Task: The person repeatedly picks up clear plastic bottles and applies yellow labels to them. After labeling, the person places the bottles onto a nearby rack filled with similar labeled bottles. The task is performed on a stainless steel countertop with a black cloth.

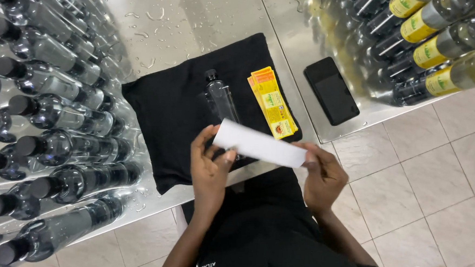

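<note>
My left hand (pixel 210 164) and my right hand (pixel 323 173) hold a long white strip of paper (pixel 261 145), its blank back facing up, each pinching one end. Under the strip lies a clear plastic bottle with a black cap (pixel 219 97) on a black cloth (pixel 179 114). Beside the bottle, to its right, rests a stack of yellow and orange labels (pixel 271 103) on the same cloth.
A wet metal table (pixel 200 18) carries the cloth. Several unlabelled black-capped bottles (pixel 49 113) lie in rows on the left. Several bottles with yellow labels (pixel 431 46) lie at the top right. A black phone (pixel 331 90) rests near the table edge. Tiled floor (pixel 424 192) is at the right.
</note>
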